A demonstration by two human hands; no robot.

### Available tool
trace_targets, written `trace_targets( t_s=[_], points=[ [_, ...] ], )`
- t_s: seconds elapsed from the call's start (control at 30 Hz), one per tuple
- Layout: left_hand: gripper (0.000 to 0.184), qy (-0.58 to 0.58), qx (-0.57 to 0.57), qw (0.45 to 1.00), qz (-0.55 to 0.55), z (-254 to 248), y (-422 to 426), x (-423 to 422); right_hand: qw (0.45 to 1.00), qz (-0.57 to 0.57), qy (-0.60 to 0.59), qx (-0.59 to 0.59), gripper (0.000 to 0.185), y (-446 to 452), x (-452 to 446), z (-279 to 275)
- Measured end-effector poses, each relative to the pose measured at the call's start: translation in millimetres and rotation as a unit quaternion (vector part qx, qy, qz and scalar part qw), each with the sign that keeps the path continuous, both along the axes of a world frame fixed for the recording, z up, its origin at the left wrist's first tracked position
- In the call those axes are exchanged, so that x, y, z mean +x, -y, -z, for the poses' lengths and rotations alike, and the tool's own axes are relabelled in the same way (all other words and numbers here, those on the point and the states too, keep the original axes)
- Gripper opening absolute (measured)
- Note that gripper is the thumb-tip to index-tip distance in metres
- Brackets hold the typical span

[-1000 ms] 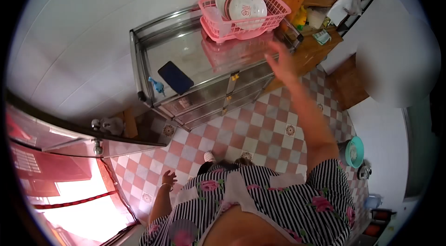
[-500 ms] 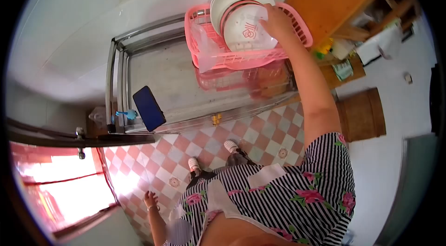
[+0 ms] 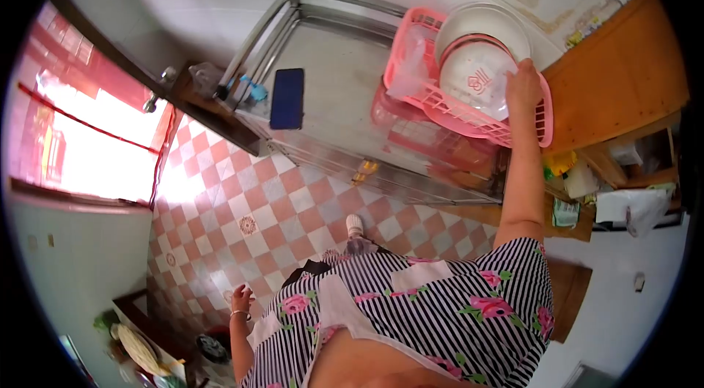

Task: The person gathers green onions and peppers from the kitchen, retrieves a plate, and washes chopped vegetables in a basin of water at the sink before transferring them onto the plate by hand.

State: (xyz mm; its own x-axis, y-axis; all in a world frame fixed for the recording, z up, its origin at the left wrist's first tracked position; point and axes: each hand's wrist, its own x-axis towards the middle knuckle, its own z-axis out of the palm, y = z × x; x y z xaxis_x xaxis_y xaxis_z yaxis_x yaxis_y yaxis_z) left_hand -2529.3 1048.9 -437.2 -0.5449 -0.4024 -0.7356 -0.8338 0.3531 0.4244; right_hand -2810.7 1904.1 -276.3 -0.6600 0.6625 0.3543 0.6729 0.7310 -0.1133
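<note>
With fingers (image 3: 523, 67) of the right hand (image 3: 522, 91) partly bent, touches the rim of the front bowl (image 3: 475, 78) inside the basket (image 3: 469, 124), grip too hidden to tell, and holds the left hand (image 3: 240, 299) half-curled and empty, well apart from the basket, with a phone (image 3: 287, 99) on the counter (image 3: 337, 65) left of the basket.

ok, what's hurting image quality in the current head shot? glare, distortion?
Head view: window blown out, bright glare patch on the tiled floor; head view: fisheye curvature, black corners; head view: steel top mirrors the pink basket; head view: red mark on the white dish shows clearly enough.
</note>
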Motion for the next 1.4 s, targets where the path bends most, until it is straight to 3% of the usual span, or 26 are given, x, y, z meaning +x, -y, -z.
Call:
trace_targets(
  t_s=[0.17,0.23,0.27,0.3,0.43,0.47,0.5,0.53,0.6,0.67,0.77,0.93,1.0,1.1,1.13,1.17,1.2,1.3,1.37,1.4],
  points=[
    [0.043,-0.059,-0.018,0.998,-0.032,-3,22,56,0.987,-0.15,0.039,-0.035,0.03,-37,12,6],
    [0.043,-0.075,-0.019,0.994,-0.071,-3,30,92,0.971,-0.228,0.069,0.016,0.036,-109,3,66],
    [0.044,-0.076,-0.028,0.993,-0.081,-5,35,109,0.965,-0.251,0.076,-0.027,0.036,-100,0,55],
    [0.045,-0.075,-0.034,0.989,-0.121,-9,29,130,0.947,-0.293,0.133,0.016,0.035,-129,-6,81],
    [0.046,-0.051,-0.052,0.958,-0.279,11,22,231,0.963,-0.269,0.023,0.009,0.035,-86,-8,69],
    [0.046,-0.057,-0.054,0.949,-0.307,24,26,262,0.981,-0.188,-0.017,0.038,0.039,-49,-11,46],
    [0.047,-0.062,-0.059,0.939,-0.333,29,28,293,0.959,-0.174,0.053,0.219,0.038,-75,-26,54],
    [0.044,-0.05,-0.061,0.935,-0.346,30,37,320,0.95,-0.188,-0.019,0.247,0.038,-46,-28,52],
    [0.041,-0.045,-0.05,0.914,-0.4,32,35,362,0.932,-0.271,-0.178,0.162,0.038,57,-22,51],
    [0.043,-0.027,-0.03,0.9,-0.433,32,41,404,0.902,-0.363,-0.229,0.044,0.038,176,-14,48],
    [0.047,0.004,-0.045,0.888,-0.459,34,49,420,0.856,-0.463,-0.204,-0.104,0.039,325,-2,54],
    [0.046,-0.088,-0.085,0.905,-0.408,23,124,439,0.755,-0.542,-0.115,-0.351,0.04,504,-4,16],
    [0.045,-0.139,-0.092,0.895,-0.414,9,158,435,0.682,-0.547,-0.07,-0.48,0.041,562,-32,-5],
    [0.043,-0.174,-0.085,0.872,-0.448,-51,183,436,0.504,-0.578,0.025,-0.642,0.043,708,-66,-11],
    [0.043,-0.177,-0.102,0.867,-0.455,-62,185,441,0.482,-0.617,0.024,-0.622,0.04,791,-35,-14],
    [0.042,-0.178,-0.121,0.862,-0.459,-78,190,449,0.462,-0.816,-0.071,-0.34,0.035,859,-34,11],
    [0.042,-0.173,-0.145,0.848,-0.479,-94,188,458,0.478,-0.715,0.169,-0.481,0.035,950,45,-49],
    [0.041,-0.183,-0.166,0.798,-0.55,-126,178,502,0.372,-0.891,0.179,-0.19,0.033,1135,125,40],
    [0.04,-0.207,-0.171,0.731,-0.627,-161,177,519,0.309,-0.817,0.259,-0.412,0.029,1232,289,-19],
    [0.04,-0.219,-0.175,0.697,-0.66,-174,181,533,0.227,-0.839,0.33,-0.368,0.034,1263,343,-40]
  ],
)
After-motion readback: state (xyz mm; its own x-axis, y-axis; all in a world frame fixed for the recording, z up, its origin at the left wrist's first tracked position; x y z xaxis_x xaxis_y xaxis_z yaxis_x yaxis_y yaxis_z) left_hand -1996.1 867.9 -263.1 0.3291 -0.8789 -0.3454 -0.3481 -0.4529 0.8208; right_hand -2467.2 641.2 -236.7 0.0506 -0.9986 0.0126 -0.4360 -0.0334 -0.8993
